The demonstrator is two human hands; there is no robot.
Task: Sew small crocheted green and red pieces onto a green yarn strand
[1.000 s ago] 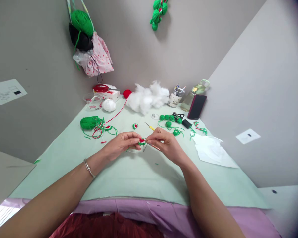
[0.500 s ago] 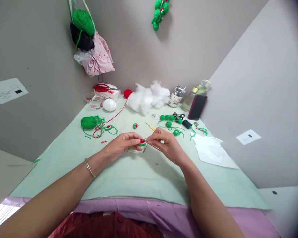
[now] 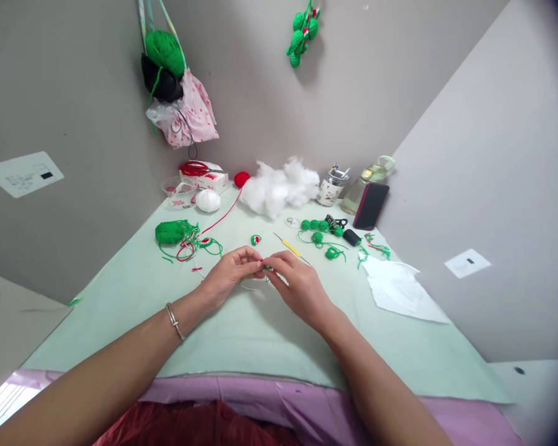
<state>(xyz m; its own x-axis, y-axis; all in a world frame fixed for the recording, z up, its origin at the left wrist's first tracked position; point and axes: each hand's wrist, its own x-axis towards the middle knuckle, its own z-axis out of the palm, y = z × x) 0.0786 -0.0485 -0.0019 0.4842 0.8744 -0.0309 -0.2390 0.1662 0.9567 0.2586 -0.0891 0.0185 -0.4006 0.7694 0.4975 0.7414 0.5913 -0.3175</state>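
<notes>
My left hand [image 3: 230,272] and my right hand [image 3: 294,286] meet over the middle of the pale green table cover [image 3: 242,334]. Both pinch a small green and red crocheted piece [image 3: 266,267], which is now mostly hidden behind my right fingers. A silver bangle sits on my left wrist. A crochet hook with a yellow grip [image 3: 292,248] lies on the cover just beyond my right hand. A second small green and red crocheted piece [image 3: 255,239] rests a little farther back.
Green yarn ball with loose red and green strands [image 3: 172,233] at left. Several green crocheted balls [image 3: 318,225], scissors, white stuffing [image 3: 279,186], a cup of pens [image 3: 330,189], a phone [image 3: 371,205], a bottle and white paper [image 3: 400,285] at right. Bags hang on the wall.
My right hand moved left and closed over the crocheted piece, hiding most of it. The crochet hook now lies uncovered behind that hand. The view shifted slightly.
</notes>
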